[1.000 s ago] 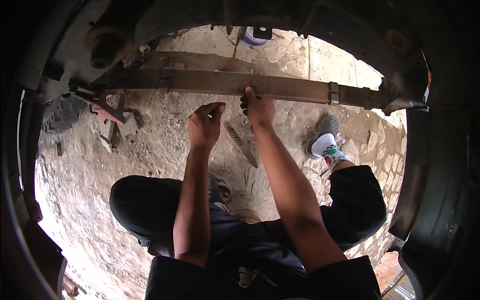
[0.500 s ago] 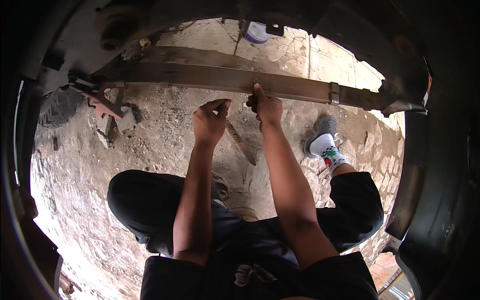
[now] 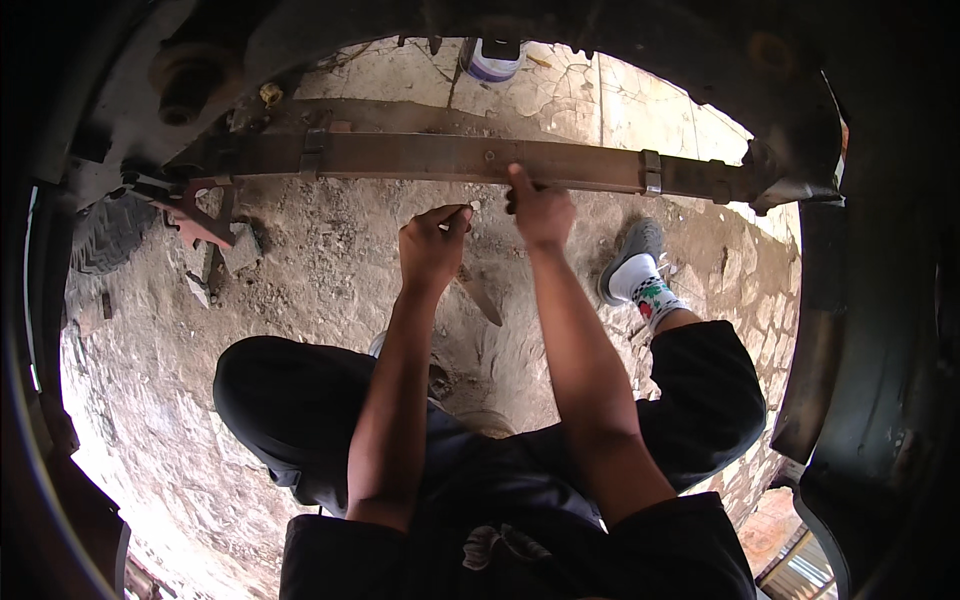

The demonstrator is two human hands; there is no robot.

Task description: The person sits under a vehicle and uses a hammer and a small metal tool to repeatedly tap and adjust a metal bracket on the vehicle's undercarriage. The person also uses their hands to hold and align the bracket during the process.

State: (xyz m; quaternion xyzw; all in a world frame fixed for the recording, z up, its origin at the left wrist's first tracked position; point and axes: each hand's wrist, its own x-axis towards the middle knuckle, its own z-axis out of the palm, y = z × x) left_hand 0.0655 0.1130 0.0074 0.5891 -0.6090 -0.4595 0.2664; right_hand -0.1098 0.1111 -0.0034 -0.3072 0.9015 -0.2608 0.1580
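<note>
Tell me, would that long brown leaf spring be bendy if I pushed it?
The leaf spring probably feels stiff, since it looks like thick metal. It's likely heavy, being so long. Its flat sides suggest it wouldn't roll easily.

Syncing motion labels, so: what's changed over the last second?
The right hand moved right along the beam, from below-left of the bolt to its right. The left hand also moved right, now hiding more of the knife. No clear grasp or release. Beam, bolt, knife and shoe stayed put.
</note>
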